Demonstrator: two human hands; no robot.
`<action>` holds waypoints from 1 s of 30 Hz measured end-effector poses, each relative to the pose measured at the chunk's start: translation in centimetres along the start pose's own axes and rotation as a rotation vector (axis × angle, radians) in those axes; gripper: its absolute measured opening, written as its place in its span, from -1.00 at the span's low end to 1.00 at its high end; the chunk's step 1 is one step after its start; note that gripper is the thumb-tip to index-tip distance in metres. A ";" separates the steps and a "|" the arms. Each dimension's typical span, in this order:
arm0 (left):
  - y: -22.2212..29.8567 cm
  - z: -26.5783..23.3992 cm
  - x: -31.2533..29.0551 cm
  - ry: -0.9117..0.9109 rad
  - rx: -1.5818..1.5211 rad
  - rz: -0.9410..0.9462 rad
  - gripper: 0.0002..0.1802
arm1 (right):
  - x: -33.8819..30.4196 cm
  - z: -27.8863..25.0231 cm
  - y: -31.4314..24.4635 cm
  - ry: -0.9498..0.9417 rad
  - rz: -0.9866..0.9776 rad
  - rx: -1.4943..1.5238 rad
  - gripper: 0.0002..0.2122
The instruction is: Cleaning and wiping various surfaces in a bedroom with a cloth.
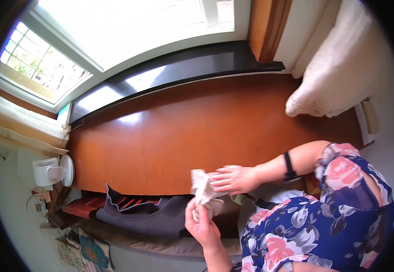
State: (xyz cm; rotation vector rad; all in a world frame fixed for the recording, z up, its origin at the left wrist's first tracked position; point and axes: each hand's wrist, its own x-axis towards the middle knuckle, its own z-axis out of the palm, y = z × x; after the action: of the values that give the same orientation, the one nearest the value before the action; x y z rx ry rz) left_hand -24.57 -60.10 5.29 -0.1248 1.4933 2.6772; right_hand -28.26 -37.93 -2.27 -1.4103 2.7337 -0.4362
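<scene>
A crumpled whitish cloth (pixel 202 186) is bunched up between my hands, just over the near edge of the wooden surface. My left hand (pixel 201 225) is closed on its lower part, thumb and fingers pinching the folds. From the right, my right hand (pixel 237 179) lies against the cloth's upper part, its fingers stretched out and nearly straight. The right thumb is hidden, and a slight blur softens that hand's fingertips. A black band (pixel 290 167) circles my right wrist.
A wide reddish-brown wooden surface (pixel 174 131) stretches below a black windowsill (pixel 192 65). At its left end stands a white fan (pixel 54 171). A pale curtain (pixel 328 68) hangs at the right. Dark grey fabric (pixel 147 217) drapes over a reddish slatted piece (pixel 81 206) at the near side.
</scene>
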 end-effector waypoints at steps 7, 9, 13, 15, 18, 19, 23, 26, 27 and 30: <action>-7.6 4.8 1.8 0.085 -0.052 0.048 -0.76 | -26.8 -3.7 -5.7 -0.099 0.475 -0.170 -0.44; -8.9 4.8 2.1 0.039 -0.023 0.045 -0.76 | -30.9 -4.1 -6.7 0.000 0.529 -0.154 -0.50; -11.9 5.5 1.1 -0.005 -0.043 -0.005 -0.73 | -30.4 -5.2 -9.1 0.474 1.001 0.405 -0.68; -12.6 6.1 0.7 0.006 -0.059 -0.004 -0.71 | -28.3 -6.3 -8.0 0.663 1.132 0.828 -0.75; -13.2 6.5 0.6 0.011 -0.030 0.016 -0.72 | -24.6 -9.6 -7.1 0.932 0.884 1.557 -0.65; -13.3 6.9 0.3 -0.002 -0.031 0.011 -0.72 | -24.4 -10.6 -6.8 0.949 0.821 1.767 -0.62; -13.1 7.2 -0.8 0.047 0.018 0.045 -0.72 | -28.5 -8.1 -4.0 0.926 1.095 1.050 -0.59; -12.2 5.3 -0.5 0.117 0.097 0.088 -0.73 | -26.5 -8.9 -3.1 0.690 0.958 0.233 -0.64; -12.1 4.6 -0.1 0.134 0.101 0.097 -0.73 | -24.1 -9.0 -2.3 0.628 0.754 0.196 -0.60; -10.7 4.7 1.3 0.212 0.209 0.149 -0.74 | -17.2 -5.6 0.6 0.214 0.548 -0.099 -0.42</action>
State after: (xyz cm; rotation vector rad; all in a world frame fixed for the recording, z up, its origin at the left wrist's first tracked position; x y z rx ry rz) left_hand -24.87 -50.43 -1.41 -0.3048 1.9064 2.6669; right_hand -19.55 -22.48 1.30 -0.5959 3.1773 -0.4392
